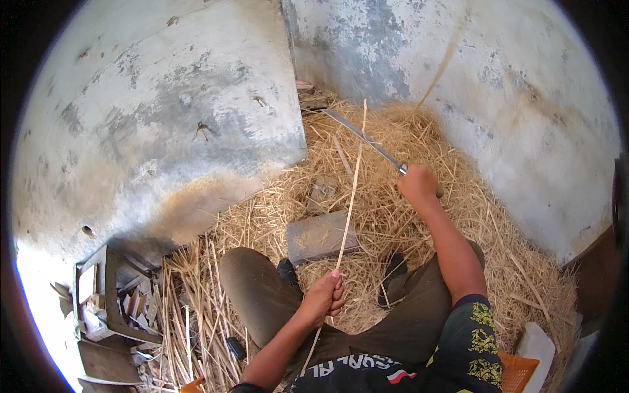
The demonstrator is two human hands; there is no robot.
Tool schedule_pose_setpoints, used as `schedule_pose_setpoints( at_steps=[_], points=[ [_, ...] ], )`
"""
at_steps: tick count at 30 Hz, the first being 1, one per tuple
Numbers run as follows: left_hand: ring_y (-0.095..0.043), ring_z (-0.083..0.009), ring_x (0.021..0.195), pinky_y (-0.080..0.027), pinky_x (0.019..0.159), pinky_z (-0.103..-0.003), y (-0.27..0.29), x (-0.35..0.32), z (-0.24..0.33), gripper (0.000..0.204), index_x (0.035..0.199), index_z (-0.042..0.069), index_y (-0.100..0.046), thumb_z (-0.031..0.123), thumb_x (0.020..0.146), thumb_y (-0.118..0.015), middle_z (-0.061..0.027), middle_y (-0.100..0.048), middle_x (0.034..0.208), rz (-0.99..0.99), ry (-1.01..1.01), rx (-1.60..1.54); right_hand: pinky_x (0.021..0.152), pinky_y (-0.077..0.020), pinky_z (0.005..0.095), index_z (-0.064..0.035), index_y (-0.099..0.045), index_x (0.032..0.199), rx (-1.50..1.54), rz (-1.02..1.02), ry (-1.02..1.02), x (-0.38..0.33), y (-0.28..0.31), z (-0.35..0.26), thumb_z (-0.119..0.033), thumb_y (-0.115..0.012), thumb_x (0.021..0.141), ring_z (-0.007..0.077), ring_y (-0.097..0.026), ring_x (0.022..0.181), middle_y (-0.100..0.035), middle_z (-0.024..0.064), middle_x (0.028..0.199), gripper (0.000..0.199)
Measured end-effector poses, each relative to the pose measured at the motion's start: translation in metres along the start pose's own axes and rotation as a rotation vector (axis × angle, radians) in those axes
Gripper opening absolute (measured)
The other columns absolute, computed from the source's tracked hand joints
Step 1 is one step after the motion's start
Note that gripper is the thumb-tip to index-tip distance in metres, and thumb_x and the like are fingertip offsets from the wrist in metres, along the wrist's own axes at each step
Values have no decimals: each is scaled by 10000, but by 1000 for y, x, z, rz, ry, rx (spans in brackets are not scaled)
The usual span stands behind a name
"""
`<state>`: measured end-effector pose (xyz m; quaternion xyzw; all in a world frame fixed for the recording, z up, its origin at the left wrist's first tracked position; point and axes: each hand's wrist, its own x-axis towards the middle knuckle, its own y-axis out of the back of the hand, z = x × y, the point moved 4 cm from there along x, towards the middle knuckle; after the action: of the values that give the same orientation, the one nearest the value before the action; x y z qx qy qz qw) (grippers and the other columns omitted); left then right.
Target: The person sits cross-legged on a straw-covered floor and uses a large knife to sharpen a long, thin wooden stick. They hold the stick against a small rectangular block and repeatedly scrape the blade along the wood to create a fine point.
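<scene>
A long, thin strip of pale bamboo (351,208) slants up and away from my lap. My left hand (322,298) is closed round its lower part, and the tail end runs down past my wrist. My right hand (420,184) grips the handle of a long knife (377,145) with a narrow, slightly curved blade. The blade points to the far left and crosses the strip near its upper end; whether it touches the strip I cannot tell. Most of the knife's handle is hidden in my fist.
Shavings (419,137) cover the floor around my bent legs. Between my feet and the wall lies a grey block (321,236). Split bamboo strips (190,327) are heaped at my left, beside a broken wooden frame (108,295). An orange plastic crate (519,372) is at the lower right. Weathered walls (164,111) enclose the corner.
</scene>
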<state>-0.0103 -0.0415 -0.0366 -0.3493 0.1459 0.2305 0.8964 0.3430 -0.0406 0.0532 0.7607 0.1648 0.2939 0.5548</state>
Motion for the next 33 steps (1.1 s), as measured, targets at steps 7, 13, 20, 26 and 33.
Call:
schedule_pose_setpoints(
  at_steps=[7, 13, 20, 26, 33],
  points=[
    [-299, -94, 453, -246, 415, -256, 6, -41, -15, 378, 821, 146, -411, 429, 1071, -422, 31, -333, 620, 157, -164, 362, 695, -559, 504, -55, -729, 958, -168, 20, -5, 27, 21, 31, -304, -713, 815, 331, -725, 817, -727, 167, 896, 288],
    [-377, -68, 548, -353, 508, -231, 19, -111, -47, 354, 845, 95, -462, 345, 1090, -408, 38, -381, 640, 126, 24, 327, 698, -559, 491, -30, -723, 938, 80, 94, -325, 31, 16, 69, -302, -719, 793, 364, -722, 850, -731, 194, 919, 309],
    [-409, -58, 565, -344, 505, -231, 22, -110, -34, 334, 874, 87, -527, 351, 1070, -472, 42, -450, 665, 293, -284, 659, 551, -483, 421, 2, -700, 864, 354, 123, -272, 26, 23, 75, -259, -724, 805, 268, -632, 595, -658, 147, 672, 268],
    [-418, -47, 580, -343, 512, -225, 16, -101, 2, 328, 867, 73, -535, 328, 1068, -483, 40, -472, 677, 338, -353, 590, 352, -301, 235, 23, -648, 943, 1428, -741, -280, -52, 40, -31, -547, -780, 810, 64, -335, 372, -416, -56, 494, 601],
    [-396, -55, 623, -356, 566, -236, 9, -86, 8, 323, 854, 48, -543, 287, 1066, -496, 41, -445, 668, 388, -399, 584, 337, -300, 244, -24, -646, 865, 1364, -646, -62, -113, 36, -96, -409, -817, 834, 41, -338, 353, -427, -71, 504, 422]
  ],
)
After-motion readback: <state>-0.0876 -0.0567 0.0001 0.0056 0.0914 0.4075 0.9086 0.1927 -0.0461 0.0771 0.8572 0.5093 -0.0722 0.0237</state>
